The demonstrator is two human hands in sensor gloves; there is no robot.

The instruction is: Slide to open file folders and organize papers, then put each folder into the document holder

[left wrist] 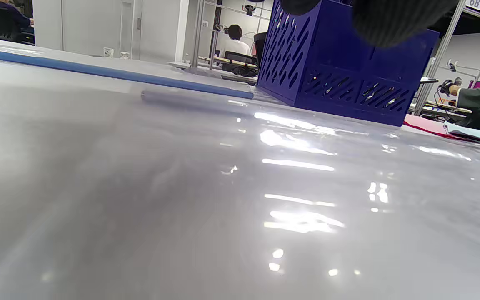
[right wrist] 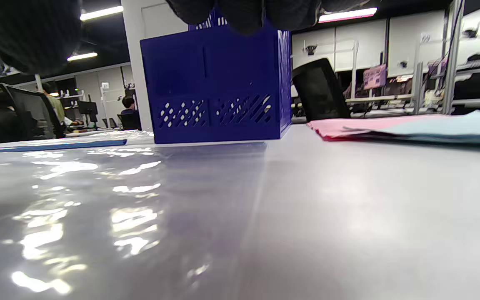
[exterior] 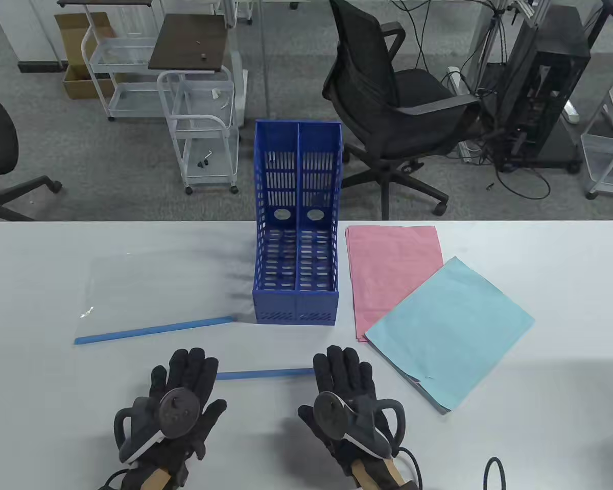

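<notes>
Resting flat on the white tabletop [exterior: 56,265], both hands lie released, fingers straight and grasping nothing: the left hand [exterior: 176,403] and right hand [exterior: 345,398] press on a clear plastic file folder whose blue slide bar [exterior: 264,374] runs between their fingertips.

Beyond the fingertips stands the blue perforated two-slot document holder [exterior: 296,224], both slots holding nothing. Past the left hand lies a second clear plastic folder [exterior: 158,286] with its own long blue slide bar [exterior: 153,331] along the near edge. Off beyond the right hand sit a pink paper stack [exterior: 388,265] and a light blue paper stack [exterior: 449,332] overlapping it.

The near folder is glossy and almost invisible against the tabletop, glare rippling over it in both wrist views. That slickness is the likely trouble: pulling the bar with only flat palms holding the sheet could drag the whole folder along, or buckle the film. Lifting thin papers later may fan the stacks apart.
</notes>
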